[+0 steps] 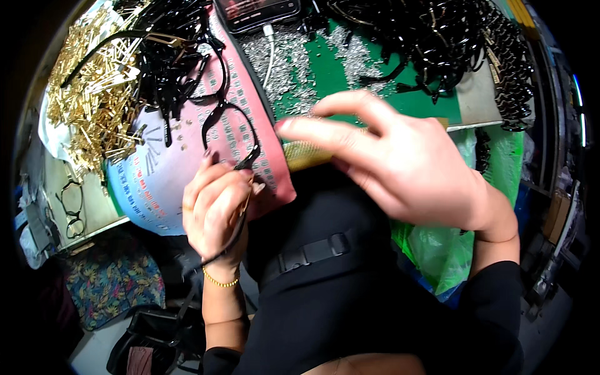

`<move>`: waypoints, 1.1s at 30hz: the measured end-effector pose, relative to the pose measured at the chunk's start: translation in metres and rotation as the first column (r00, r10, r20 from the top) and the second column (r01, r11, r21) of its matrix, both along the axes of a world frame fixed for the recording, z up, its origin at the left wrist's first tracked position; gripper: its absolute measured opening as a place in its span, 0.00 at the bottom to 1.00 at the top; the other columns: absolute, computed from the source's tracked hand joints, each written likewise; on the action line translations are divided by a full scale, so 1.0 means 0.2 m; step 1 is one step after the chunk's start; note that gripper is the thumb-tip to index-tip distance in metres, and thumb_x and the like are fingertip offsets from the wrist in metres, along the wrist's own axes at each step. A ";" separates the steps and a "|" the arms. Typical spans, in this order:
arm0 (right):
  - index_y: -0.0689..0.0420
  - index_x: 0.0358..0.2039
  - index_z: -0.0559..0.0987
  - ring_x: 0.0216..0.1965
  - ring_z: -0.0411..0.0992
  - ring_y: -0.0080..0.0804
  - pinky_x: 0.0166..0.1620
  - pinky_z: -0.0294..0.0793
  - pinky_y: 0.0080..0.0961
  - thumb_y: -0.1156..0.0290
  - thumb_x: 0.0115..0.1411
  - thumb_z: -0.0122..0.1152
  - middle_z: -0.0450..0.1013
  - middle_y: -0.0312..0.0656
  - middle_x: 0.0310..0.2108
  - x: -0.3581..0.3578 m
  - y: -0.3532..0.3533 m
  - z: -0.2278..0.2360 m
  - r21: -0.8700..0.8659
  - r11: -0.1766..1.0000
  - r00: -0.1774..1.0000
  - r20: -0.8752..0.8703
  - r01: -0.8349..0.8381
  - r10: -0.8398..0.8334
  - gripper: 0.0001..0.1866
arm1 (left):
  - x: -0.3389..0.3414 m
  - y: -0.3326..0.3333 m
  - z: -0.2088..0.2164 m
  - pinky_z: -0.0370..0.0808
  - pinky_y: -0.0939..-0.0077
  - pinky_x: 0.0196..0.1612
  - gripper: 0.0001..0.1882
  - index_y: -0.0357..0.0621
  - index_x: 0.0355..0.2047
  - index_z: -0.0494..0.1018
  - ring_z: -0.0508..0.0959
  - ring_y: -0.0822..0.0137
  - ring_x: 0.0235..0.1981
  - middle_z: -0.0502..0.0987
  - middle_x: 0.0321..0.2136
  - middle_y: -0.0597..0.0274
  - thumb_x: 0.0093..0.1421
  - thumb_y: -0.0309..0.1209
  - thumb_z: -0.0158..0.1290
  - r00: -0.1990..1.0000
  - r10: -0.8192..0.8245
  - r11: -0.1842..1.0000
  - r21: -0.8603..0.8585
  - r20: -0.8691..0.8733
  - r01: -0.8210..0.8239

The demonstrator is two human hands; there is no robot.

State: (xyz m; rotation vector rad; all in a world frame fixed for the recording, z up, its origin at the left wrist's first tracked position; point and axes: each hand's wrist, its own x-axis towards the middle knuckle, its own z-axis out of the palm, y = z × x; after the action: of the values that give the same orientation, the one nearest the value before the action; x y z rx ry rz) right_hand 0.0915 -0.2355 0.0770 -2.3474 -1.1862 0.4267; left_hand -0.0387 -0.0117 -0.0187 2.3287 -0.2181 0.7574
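Observation:
My left hand (215, 203) is closed round a black eyeglass frame (219, 107), gripping it near one hinge corner. One temple (232, 239) of the frame runs down past my palm toward the wrist, while the rims stick out above a printed pink and blue sheet (156, 187). To the right, my right hand (412, 162) hovers with its fingers apart, slightly smeared by motion. I see nothing between those fingers. Its index fingertip is close to the sheet's right edge. Beyond it, many tiny silver metal pieces (287, 69) lie scattered on a green mat (325, 65).
Gold metal parts (94, 87) are heaped at far left beside black plastic eyewear parts (165, 75). A phone (259, 14) with a white cable (270, 53) lies at the back. Shiny black eyewear parts (431, 44) fill the far right. A green plastic bag (437, 256) hangs below the table.

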 end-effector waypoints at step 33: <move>0.47 0.57 0.79 0.32 0.75 0.35 0.30 0.80 0.29 0.74 0.57 0.62 0.75 0.31 0.58 0.10 0.13 -0.15 0.017 0.945 0.945 -0.022 -0.326 0.327 0.26 | 0.08 0.05 0.10 0.81 0.56 0.51 0.13 0.40 0.33 0.74 0.81 0.56 0.32 0.79 0.30 0.56 0.48 0.16 0.64 0.967 -0.004 1.000 -0.009 -0.256 0.002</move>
State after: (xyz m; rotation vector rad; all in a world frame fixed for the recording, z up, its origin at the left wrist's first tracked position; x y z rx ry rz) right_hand 0.1121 -0.2099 0.0464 -2.1290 -1.5681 0.5545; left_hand -0.0229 -0.0009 0.0014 2.3884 -0.1026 0.4472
